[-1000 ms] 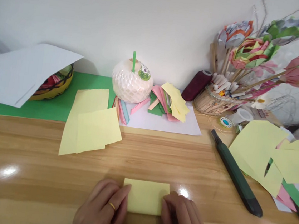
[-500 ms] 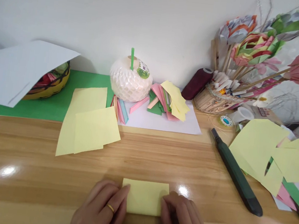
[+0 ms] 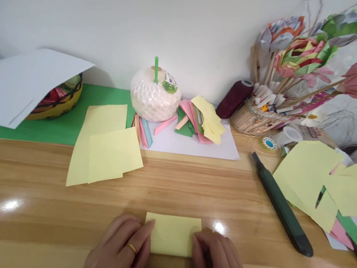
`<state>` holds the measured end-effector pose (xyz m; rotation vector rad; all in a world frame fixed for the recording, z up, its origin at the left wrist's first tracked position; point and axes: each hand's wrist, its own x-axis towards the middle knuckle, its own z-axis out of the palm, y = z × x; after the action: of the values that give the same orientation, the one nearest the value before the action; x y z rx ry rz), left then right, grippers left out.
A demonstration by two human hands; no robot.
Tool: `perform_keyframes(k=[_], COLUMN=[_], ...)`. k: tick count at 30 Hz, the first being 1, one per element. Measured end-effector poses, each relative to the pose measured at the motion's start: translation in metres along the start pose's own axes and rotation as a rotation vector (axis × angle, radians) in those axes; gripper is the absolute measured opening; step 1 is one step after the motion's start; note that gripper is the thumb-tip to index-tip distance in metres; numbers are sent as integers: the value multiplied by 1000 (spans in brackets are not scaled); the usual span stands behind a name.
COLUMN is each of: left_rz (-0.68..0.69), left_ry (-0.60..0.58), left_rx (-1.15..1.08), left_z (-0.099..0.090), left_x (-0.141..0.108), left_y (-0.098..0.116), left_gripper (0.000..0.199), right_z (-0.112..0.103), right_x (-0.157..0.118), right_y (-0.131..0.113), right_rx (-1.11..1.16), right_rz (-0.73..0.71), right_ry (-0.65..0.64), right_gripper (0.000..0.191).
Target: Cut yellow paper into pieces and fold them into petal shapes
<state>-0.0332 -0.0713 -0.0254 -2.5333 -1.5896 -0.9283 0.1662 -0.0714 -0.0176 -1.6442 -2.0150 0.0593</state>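
Note:
A small yellow paper point(image 3: 172, 235), folded into a rectangle, lies at the front of the wooden table. My left hand point(image 3: 122, 248) pinches its left edge between thumb and forefinger; a gold ring is on one finger. On the opposite side, my right hand point(image 3: 217, 259) pinches the right edge, fingers curled. The paper's long edges run across the view, and its lower edge shows between the two hands.
Yellow sheets point(image 3: 108, 152) lie beyond my left hand. A dark green cutter point(image 3: 281, 206) lies to the right, beside more yellow paper point(image 3: 306, 174). Behind stand a wrapped coconut point(image 3: 155, 97), a maroon thread spool point(image 3: 234, 99) and a basket point(image 3: 253, 116) of paper flowers.

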Motion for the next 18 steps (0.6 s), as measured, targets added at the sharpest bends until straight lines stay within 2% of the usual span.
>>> perform_keyframes(k=[12, 18], left_rz=[2, -26], left_ry=[-16, -10], left_rx=[75, 175], left_z=[-4, -6], left_x=[3, 3], left_y=[4, 7], left_gripper=[20, 19], right_z=[4, 3], right_x=[1, -2], right_y=[-2, 0], right_rx=[12, 15], right_rz=[24, 2], right_ry=[11, 31], right_gripper=[31, 24])
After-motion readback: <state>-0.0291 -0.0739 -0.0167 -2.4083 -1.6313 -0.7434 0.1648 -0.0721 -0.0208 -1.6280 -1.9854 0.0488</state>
